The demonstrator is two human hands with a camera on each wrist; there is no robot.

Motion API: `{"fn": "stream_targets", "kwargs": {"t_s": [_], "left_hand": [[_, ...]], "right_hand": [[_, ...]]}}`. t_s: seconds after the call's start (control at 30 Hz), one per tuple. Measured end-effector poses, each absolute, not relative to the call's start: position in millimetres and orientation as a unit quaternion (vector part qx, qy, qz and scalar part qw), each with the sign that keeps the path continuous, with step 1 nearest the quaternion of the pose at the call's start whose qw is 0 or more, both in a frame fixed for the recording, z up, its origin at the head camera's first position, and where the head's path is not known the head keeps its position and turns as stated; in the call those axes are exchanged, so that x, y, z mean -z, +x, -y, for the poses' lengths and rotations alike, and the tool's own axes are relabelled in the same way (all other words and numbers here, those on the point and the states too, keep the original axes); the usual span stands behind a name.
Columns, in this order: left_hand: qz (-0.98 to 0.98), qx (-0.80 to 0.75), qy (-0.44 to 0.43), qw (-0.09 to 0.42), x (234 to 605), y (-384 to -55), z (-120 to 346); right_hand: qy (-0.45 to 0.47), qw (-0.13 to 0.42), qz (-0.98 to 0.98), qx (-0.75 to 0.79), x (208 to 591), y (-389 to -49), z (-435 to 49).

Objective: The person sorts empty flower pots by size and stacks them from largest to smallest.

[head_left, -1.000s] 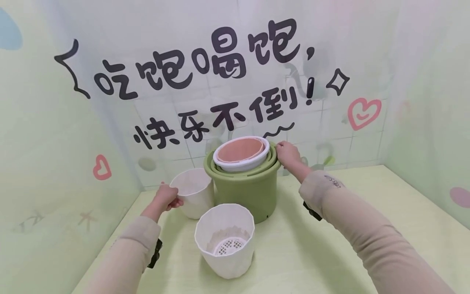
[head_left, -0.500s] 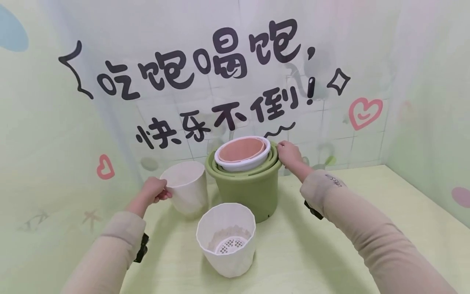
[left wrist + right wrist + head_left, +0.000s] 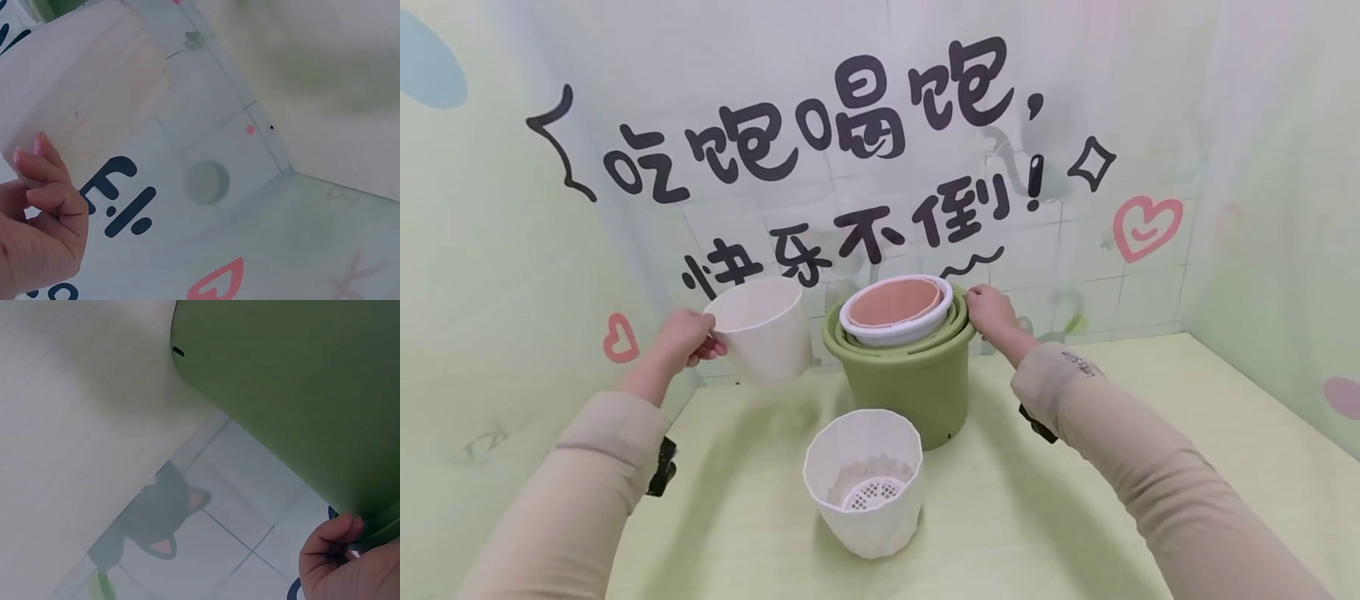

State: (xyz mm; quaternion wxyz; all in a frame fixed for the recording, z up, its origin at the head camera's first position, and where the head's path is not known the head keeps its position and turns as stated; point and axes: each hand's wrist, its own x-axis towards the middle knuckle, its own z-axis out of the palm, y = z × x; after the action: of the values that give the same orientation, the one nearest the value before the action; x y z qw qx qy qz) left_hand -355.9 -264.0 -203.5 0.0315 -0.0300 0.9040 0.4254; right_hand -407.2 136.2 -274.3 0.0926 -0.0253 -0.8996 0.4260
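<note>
My left hand (image 3: pixel 688 340) pinches the rim of a white plastic flowerpot (image 3: pixel 763 333) and holds it up off the table, left of the green pot. In the left wrist view the curled fingers (image 3: pixel 50 175) sit at that pot's edge. My right hand (image 3: pixel 992 310) grips the right rim of a large green flowerpot (image 3: pixel 910 392), which stands upright on the table. Nested inside it are another green pot, a white pot (image 3: pixel 891 335) and a terracotta-coloured pot (image 3: pixel 895 302) on top. In the right wrist view the thumb and fingers close round the green rim.
A second white flowerpot (image 3: pixel 865 525) with a grid of holes in its base stands upright in front of the green one. The pale table (image 3: pixel 1015 500) meets a printed back wall (image 3: pixel 925 167) and green side walls (image 3: pixel 1292 275).
My left hand has shifted the white flowerpot leftward, away from the green pot, then raised it off the table. The right hand stays on the green rim.
</note>
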Motion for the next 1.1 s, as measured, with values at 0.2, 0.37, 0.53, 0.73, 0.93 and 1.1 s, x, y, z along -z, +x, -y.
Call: {"fn": "stream_targets", "kwargs": {"t_s": [0.2, 0.37, 0.53, 0.73, 0.93, 1.1], "left_hand": [[-0.903, -0.429, -0.024, 0.022, 177.5, -353.9, 254.9], [-0.907, -0.420, -0.020, 0.008, 160.1, -355.1, 246.3], [-0.908, -0.419, -0.021, 0.003, 145.7, -357.2, 236.3], [-0.904, -0.428, -0.011, -0.011, 131.3, -359.4, 218.3], [-0.898, -0.438, -0.010, -0.034, 120.4, -359.0, 197.7], [-0.888, -0.459, -0.004, -0.038, 116.0, -357.1, 177.5]], "right_hand": [[-0.031, 0.092, 0.897, -0.432, 274.9, -408.1, -136.1], [-0.031, 0.094, 0.898, -0.429, 275.9, -408.5, -137.4], [-0.031, 0.086, 0.897, -0.433, 277.4, -406.8, -136.5], [-0.033, 0.084, 0.896, -0.435, 277.3, -405.9, -136.1], [-0.029, 0.089, 0.896, -0.433, 275.5, -408.8, -135.2], [-0.035, 0.087, 0.896, -0.435, 273.5, -408.9, -135.2]]}}
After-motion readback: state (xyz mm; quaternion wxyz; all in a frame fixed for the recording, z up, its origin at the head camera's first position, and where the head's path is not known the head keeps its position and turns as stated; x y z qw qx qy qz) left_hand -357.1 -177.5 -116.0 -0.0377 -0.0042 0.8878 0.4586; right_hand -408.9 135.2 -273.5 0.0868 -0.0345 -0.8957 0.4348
